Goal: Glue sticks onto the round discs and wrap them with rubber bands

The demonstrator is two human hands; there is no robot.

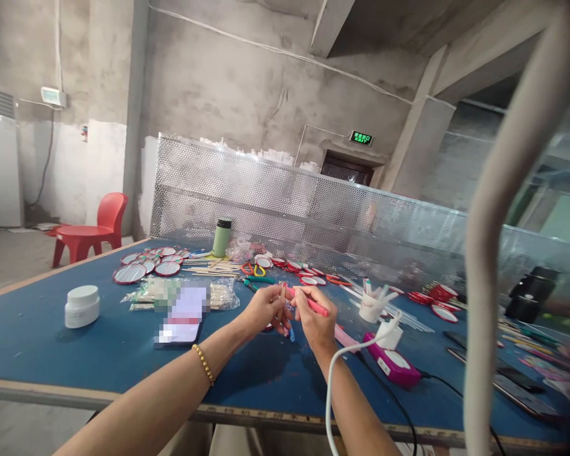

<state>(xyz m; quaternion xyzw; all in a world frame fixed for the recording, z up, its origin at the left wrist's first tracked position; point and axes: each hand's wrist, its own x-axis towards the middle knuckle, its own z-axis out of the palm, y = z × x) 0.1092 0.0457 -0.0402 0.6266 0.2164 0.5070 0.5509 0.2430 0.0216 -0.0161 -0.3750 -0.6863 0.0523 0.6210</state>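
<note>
Above the middle of the blue table, my left hand (265, 310) and my right hand (316, 322) work close together, fingertips nearly meeting. A pink pen-shaped tool (318, 307) sits in the closed fingers of my right hand, its tip pointing toward the left hand. My left fingers are pinched around something small, mostly hidden by the fingers. A small blue piece (292, 334) shows just under the hands. Beyond them lie pliers with teal handles (259, 278) and another tool with yellow and orange handles (258, 270).
Left of my arms are a phone (185, 313), a white jar (82, 306) and bagged sticks (224, 295). Red-rimmed discs (130, 273) and a green bottle (221, 238) stand behind. To the right are a white cup (371, 306), a magenta device (393, 364) and a white cable (331, 373).
</note>
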